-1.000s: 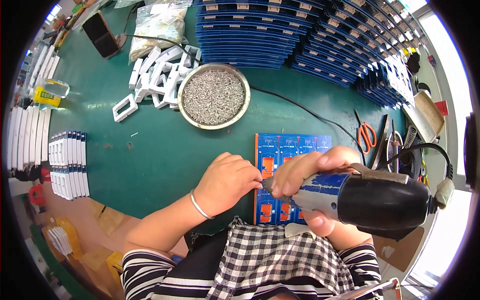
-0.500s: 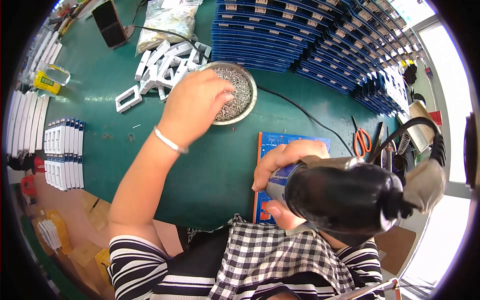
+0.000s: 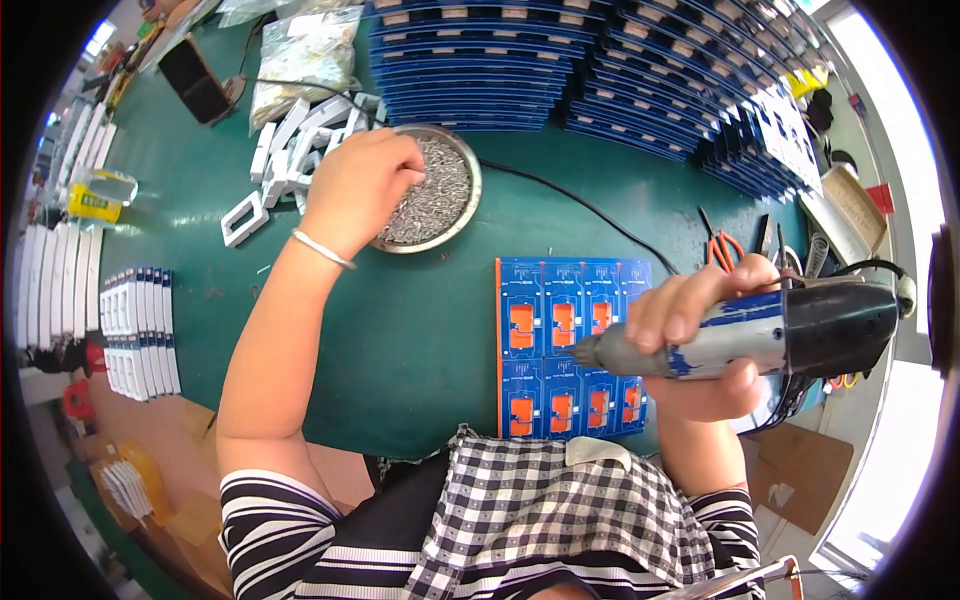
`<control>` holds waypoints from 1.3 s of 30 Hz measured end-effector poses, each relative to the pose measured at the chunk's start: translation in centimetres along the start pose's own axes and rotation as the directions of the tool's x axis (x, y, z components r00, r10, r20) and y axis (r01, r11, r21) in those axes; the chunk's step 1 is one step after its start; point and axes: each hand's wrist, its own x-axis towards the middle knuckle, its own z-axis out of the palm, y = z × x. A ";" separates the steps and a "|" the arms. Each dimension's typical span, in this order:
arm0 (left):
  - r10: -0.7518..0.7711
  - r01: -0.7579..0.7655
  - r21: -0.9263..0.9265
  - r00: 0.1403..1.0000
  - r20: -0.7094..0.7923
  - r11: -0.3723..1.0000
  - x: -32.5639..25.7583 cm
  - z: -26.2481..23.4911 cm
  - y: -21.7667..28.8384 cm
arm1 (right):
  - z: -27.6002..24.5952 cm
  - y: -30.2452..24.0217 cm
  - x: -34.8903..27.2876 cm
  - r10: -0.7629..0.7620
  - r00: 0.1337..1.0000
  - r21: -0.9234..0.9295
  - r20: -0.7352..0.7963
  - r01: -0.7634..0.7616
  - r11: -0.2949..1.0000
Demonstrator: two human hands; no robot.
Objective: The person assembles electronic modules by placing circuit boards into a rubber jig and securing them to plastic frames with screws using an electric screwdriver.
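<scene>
My left hand (image 3: 362,185) is over the left side of a round metal bowl (image 3: 474,190) filled with small silver screws (image 3: 438,192). Its fingers are curled together, and whatever sits between them is too small or hidden to make out. My right hand (image 3: 700,335) grips a black and silver electric screwdriver (image 3: 740,335) held nearly level, its tip pointing left. Below that tip lies a blue circuit board panel (image 3: 550,350) with orange showing through its rectangular cut-outs. The screwdriver and hand cover the panel's right part.
White plastic frames (image 3: 290,150) lie heaped left of the bowl, beside a bag of parts (image 3: 305,65). Tall stacks of blue boards (image 3: 470,75) stand at the back. Orange-handled pliers (image 3: 725,248) lie at right. A black cable (image 3: 580,205) crosses the table. Assembled white-and-blue pieces (image 3: 138,330) stand at left.
The screwdriver has swung from over the panel out to the right and turned level, uncovering most of the panel. My left hand stays at the bowl, its fingers drawn nearer the bowl's left side.
</scene>
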 end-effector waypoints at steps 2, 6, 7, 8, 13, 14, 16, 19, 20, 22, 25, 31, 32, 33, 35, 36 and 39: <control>0.006 -0.006 0.004 1.000 -0.001 1.000 -0.5 -0.3 -0.4 | -1.2 -0.4 -0.4 -0.027 1.000 -0.005 0.000 0.027 1.000; -0.130 0.118 -0.218 0.990 -0.044 0.969 -1.5 -0.3 3.4 | -2.5 -1.4 -1.7 -0.046 0.998 -0.030 -0.051 0.044 0.999; -0.161 0.138 -0.287 0.985 -0.058 0.948 -2.6 -0.5 5.2 | -2.2 -1.4 -1.9 -0.059 0.996 -0.057 -0.067 0.056 0.997; -0.190 0.217 -0.392 0.976 0.106 0.894 -3.5 -0.6 7.2 | -2.1 -1.5 -2.2 -0.077 0.993 -0.095 -0.086 0.068 0.993; 0.210 -0.116 -0.426 0.961 0.181 0.897 -6.9 2.1 11.5 | -2.3 -0.7 -2.5 -0.040 0.990 -0.041 -0.132 0.035 0.999; 0.218 -0.127 -0.428 0.961 0.171 0.895 -7.4 2.6 11.7 | -2.4 -0.6 -2.6 -0.043 0.990 -0.037 -0.136 0.039 0.999; 0.234 -0.150 -0.408 0.958 0.165 0.900 -7.8 3.0 11.8 | -2.8 -0.4 -2.7 -0.065 0.995 -0.043 -0.080 0.062 0.997; 0.258 -0.187 -0.393 0.956 0.136 0.900 -8.4 3.4 12.1 | -2.5 -1.0 -2.9 -0.012 0.994 -0.001 -0.108 0.012 1.000; 0.267 -0.201 -0.400 0.957 0.116 0.894 -8.6 3.4 12.3 | -2.6 -1.1 -3.0 0.025 0.995 0.049 -0.100 -0.020 0.999; 0.255 -0.189 -0.384 0.959 0.127 0.903 -8.8 3.4 12.3 | -2.6 -0.9 -2.9 0.030 0.995 0.068 -0.092 -0.024 0.997; 0.214 -0.149 -0.380 0.967 0.135 0.913 -8.8 3.5 12.6 | -2.6 -0.1 -2.8 -0.014 0.997 0.031 -0.072 0.016 0.999; 0.196 -0.139 -0.345 0.971 0.135 0.928 -8.7 3.6 12.7 | -2.6 -0.4 -2.6 -0.015 0.999 0.072 -0.029 0.017 0.997; 0.188 -0.134 -0.333 0.973 0.135 0.934 -8.6 3.7 12.7 | -2.7 -0.4 -2.6 -0.022 0.999 0.067 -0.024 0.023 0.997; 0.189 -0.135 -0.331 0.973 0.136 0.934 -8.6 3.9 12.7 | -2.7 -0.3 -2.6 -0.023 0.999 0.068 -0.024 0.025 0.997; 0.150 -0.100 -0.365 0.982 0.112 0.925 -8.8 4.4 12.5 | -2.7 -0.1 -2.6 -0.019 0.999 0.061 -0.030 0.021 0.998; 0.150 -0.100 -0.366 0.982 0.112 0.925 -8.8 4.4 12.5 | -2.7 0.0 -2.7 -0.018 0.999 0.060 -0.030 0.020 0.998; 0.143 -0.077 -0.390 0.979 0.144 0.917 -8.7 4.3 12.3 | -2.6 0.1 -2.6 -0.030 0.999 0.048 -0.028 0.031 0.998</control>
